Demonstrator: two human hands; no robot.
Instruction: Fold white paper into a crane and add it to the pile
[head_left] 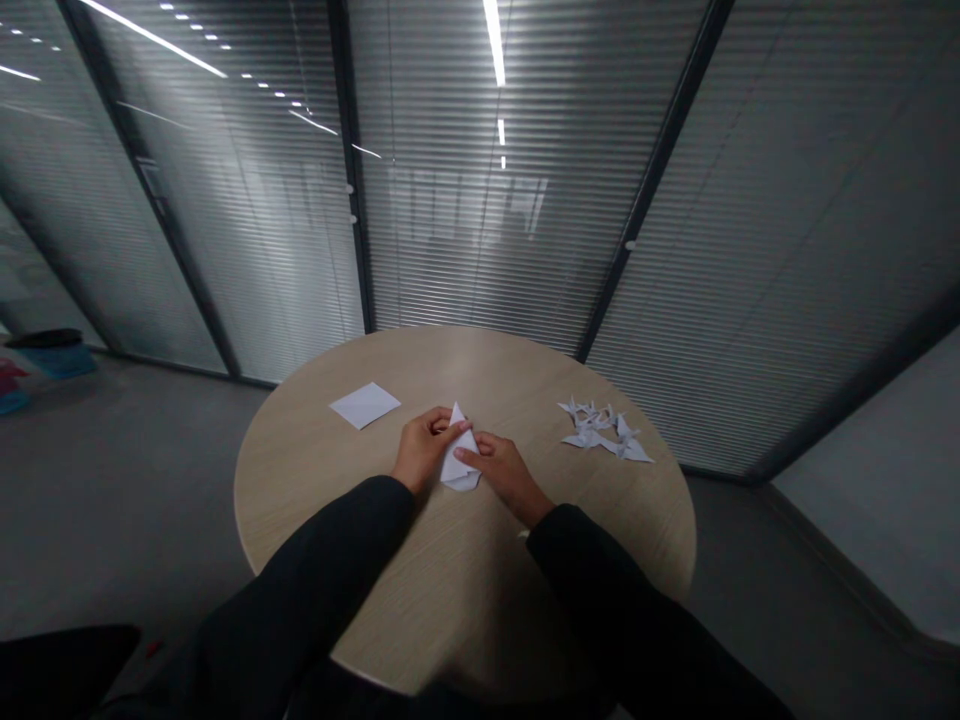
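A partly folded white paper (458, 455) with a pointed top lies on the round wooden table (465, 570). My left hand (422, 447) pinches its upper left edge with curled fingers. My right hand (501, 468) presses on the paper's right side, index finger laid across it. Both arms are in dark sleeves.
A flat white paper square (365, 405) lies to the left of my hands. Several finished folded white paper figures (604, 432) sit in a cluster at the right. Glass walls with blinds stand behind the table. Grey floor surrounds it.
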